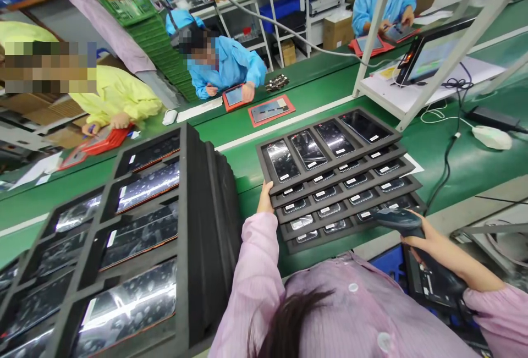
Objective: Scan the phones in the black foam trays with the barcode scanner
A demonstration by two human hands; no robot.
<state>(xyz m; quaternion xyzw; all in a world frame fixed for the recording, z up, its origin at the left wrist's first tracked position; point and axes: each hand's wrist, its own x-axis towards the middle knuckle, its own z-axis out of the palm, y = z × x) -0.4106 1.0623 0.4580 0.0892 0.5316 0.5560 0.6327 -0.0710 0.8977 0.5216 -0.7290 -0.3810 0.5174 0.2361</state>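
My right hand [439, 245] is wrapped round the handle of a dark barcode scanner [398, 220]. The scanner's head points left, over the near right corner of a fanned stack of black foam trays. At the stack's left side, my left hand [265, 199] grips the edge of the upper foam tray [330, 161], fingers partly hidden. Phone screens [282, 161] lie in the tray's slots, each with a small white label. Beneath it, several more trays are staggered toward me, their labelled screen ends showing.
A tall stack of black foam trays [196, 209] with phones stands at the left. Ahead runs a green bench [342, 77]; people in blue and yellow work across it with red-cased devices. A white shelf [385, 94] carries a monitor [433, 53]. Cables and a white mouse [491, 138] lie right.
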